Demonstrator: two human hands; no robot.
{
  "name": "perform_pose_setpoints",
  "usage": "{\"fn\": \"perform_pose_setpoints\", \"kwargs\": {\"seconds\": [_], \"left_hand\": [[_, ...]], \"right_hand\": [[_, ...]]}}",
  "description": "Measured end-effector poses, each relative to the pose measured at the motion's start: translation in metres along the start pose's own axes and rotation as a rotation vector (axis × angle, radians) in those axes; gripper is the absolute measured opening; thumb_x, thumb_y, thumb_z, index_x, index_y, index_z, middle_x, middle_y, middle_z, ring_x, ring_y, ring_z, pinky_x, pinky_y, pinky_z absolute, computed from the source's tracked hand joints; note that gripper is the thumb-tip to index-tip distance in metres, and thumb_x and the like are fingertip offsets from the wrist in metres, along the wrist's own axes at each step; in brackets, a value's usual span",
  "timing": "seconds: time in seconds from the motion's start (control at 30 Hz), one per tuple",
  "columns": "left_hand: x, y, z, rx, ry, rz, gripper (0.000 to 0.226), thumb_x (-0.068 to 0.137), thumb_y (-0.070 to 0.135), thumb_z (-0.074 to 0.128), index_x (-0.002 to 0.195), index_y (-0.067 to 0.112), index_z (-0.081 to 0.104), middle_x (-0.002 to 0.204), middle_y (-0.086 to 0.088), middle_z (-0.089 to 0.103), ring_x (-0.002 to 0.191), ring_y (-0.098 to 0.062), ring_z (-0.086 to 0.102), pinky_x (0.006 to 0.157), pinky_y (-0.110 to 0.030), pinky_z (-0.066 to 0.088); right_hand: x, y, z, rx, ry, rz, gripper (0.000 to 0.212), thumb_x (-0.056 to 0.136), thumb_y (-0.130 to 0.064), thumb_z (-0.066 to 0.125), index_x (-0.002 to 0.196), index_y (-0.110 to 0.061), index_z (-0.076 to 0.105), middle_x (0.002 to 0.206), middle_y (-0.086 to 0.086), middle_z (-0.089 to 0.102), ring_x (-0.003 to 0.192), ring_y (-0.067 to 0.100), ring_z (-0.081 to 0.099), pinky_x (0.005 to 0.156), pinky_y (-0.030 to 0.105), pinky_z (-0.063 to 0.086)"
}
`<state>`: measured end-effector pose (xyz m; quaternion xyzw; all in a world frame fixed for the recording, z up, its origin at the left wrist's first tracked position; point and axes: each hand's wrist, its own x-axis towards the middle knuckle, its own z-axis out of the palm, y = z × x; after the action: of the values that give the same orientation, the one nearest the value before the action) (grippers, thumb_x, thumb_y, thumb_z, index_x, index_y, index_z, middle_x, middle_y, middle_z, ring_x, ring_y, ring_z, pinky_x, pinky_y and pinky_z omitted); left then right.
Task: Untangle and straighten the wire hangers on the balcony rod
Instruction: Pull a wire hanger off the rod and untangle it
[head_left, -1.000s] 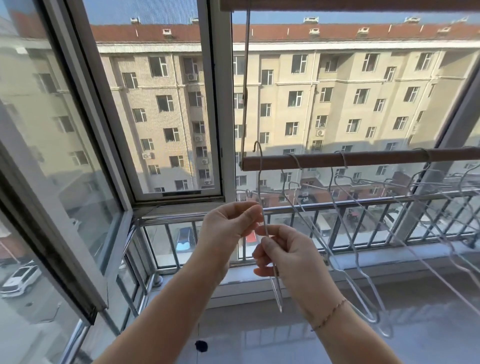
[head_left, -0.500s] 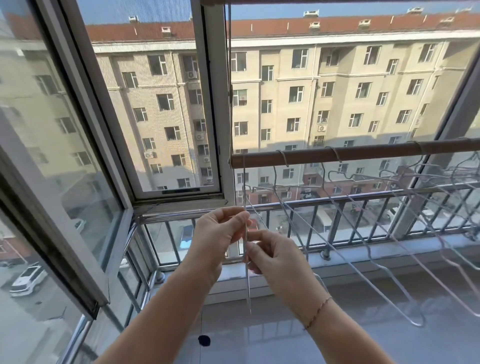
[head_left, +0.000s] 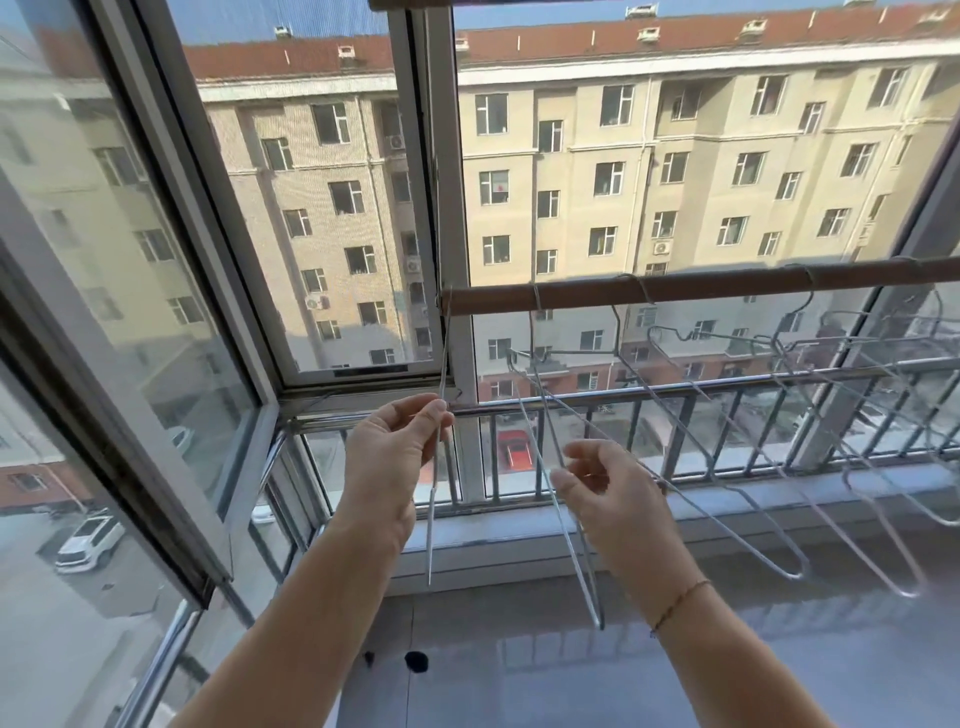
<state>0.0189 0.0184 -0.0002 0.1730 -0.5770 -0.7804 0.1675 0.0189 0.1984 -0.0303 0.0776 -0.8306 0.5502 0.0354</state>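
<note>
A brown rod runs across the window from the middle to the right edge. Several silver wire hangers hang from it. The leftmost hanger hangs edge-on at the rod's left end; my left hand pinches its wire between thumb and fingers. The second hanger hangs just to the right, and my right hand is at its wires with fingers loosely curled; whether it grips the wire is unclear. Further right, more hangers lie crossed and tangled.
An open window sash stands to the left of the rod. A metal railing runs outside, below the rod. A grey sill ledge lies beneath my arms. Buildings and parked cars show beyond.
My hands have moved apart: the left keeps the leftmost hanger, now hooked at the rod's left end, while the right has gone right to the second hanger. The camera has tilted slightly.
</note>
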Motion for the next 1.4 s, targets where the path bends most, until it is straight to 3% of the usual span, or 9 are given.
{"fn": "perform_pose_setpoints", "kwargs": {"seconds": [0.2,0.33,0.43,0.57,0.7,0.8,1.07,1.23,1.4], "left_hand": [[-0.001,-0.001,0.001,0.085,0.038,0.034,0.013,0.085,0.008,0.063,0.098,0.005,0.065,0.085,-0.006,0.067,0.075,-0.012,0.06,0.069,-0.018,0.051],[-0.008,0.003,0.008,0.272,0.133,0.285,0.01,0.083,0.017,0.067,0.092,0.019,0.063,0.09,0.001,0.065,0.083,-0.011,0.059,0.072,-0.016,0.045],[-0.023,0.013,0.024,0.334,0.007,0.413,0.008,0.084,0.02,0.065,0.092,0.021,0.064,0.086,0.003,0.066,0.08,-0.009,0.061,0.075,-0.019,0.051],[-0.029,0.011,0.055,0.397,-0.226,0.261,0.021,0.086,0.024,0.064,0.104,0.015,0.063,0.095,0.001,0.067,0.086,-0.009,0.061,0.077,-0.019,0.049],[-0.017,-0.003,0.075,0.414,-0.233,0.063,0.015,0.087,0.02,0.062,0.1,0.013,0.062,0.091,-0.001,0.064,0.084,-0.013,0.058,0.081,-0.026,0.049],[-0.011,-0.012,0.081,0.335,-0.249,-0.038,0.011,0.088,0.012,0.061,0.098,0.007,0.062,0.089,-0.011,0.067,0.078,-0.019,0.059,0.073,-0.029,0.051],[0.017,-0.006,0.1,0.134,-0.189,-0.088,0.022,0.086,-0.002,0.058,0.108,0.001,0.059,0.084,-0.012,0.066,0.072,-0.017,0.06,0.067,-0.025,0.05],[0.021,-0.021,0.099,0.153,-0.183,-0.154,0.013,0.085,-0.004,0.059,0.093,0.006,0.06,0.081,-0.01,0.063,0.067,-0.014,0.058,0.058,-0.02,0.049],[0.014,-0.044,0.079,0.229,-0.22,-0.189,0.02,0.086,-0.003,0.059,0.105,0.003,0.061,0.079,-0.007,0.065,0.068,-0.013,0.058,0.064,-0.02,0.049]], "right_hand": [[0.004,0.007,0.005,0.328,-0.069,0.096,0.01,0.088,-0.011,0.057,0.098,-0.009,0.061,0.073,0.007,0.068,0.066,0.012,0.063,0.068,0.022,0.05],[0.006,0.007,0.004,0.41,-0.109,0.067,0.009,0.089,-0.008,0.056,0.094,-0.007,0.063,0.07,0.006,0.068,0.065,0.012,0.062,0.067,0.021,0.05],[0.006,0.008,0.002,0.445,-0.114,0.054,0.009,0.089,-0.009,0.055,0.093,-0.009,0.063,0.067,0.004,0.067,0.061,0.008,0.061,0.062,0.018,0.049],[0.004,0.012,-0.002,0.491,-0.12,0.045,0.011,0.09,-0.009,0.054,0.093,-0.006,0.063,0.064,0.003,0.065,0.056,0.007,0.057,0.056,0.013,0.046],[0.002,0.018,-0.003,0.501,-0.126,0.046,0.013,0.09,-0.008,0.054,0.095,-0.001,0.063,0.064,0.006,0.064,0.054,0.005,0.056,0.055,0.013,0.046],[0.005,0.02,-0.004,0.502,-0.121,0.027,0.013,0.089,-0.005,0.053,0.095,0.001,0.063,0.062,0.005,0.063,0.053,0.006,0.055,0.054,0.013,0.044],[0.038,0.004,-0.009,0.434,-0.087,-0.049,0.013,0.09,-0.01,0.054,0.088,-0.01,0.068,0.064,0.004,0.065,0.064,0.015,0.058,0.068,0.029,0.05],[0.036,0.019,-0.006,0.432,-0.136,-0.006,0.013,0.09,-0.013,0.055,0.092,-0.006,0.067,0.067,0.005,0.064,0.063,0.013,0.056,0.064,0.022,0.049],[0.034,0.037,-0.01,0.475,-0.115,0.081,0.016,0.092,-0.019,0.051,0.09,-0.014,0.066,0.076,0.003,0.065,0.069,0.011,0.058,0.062,0.019,0.047]]}}
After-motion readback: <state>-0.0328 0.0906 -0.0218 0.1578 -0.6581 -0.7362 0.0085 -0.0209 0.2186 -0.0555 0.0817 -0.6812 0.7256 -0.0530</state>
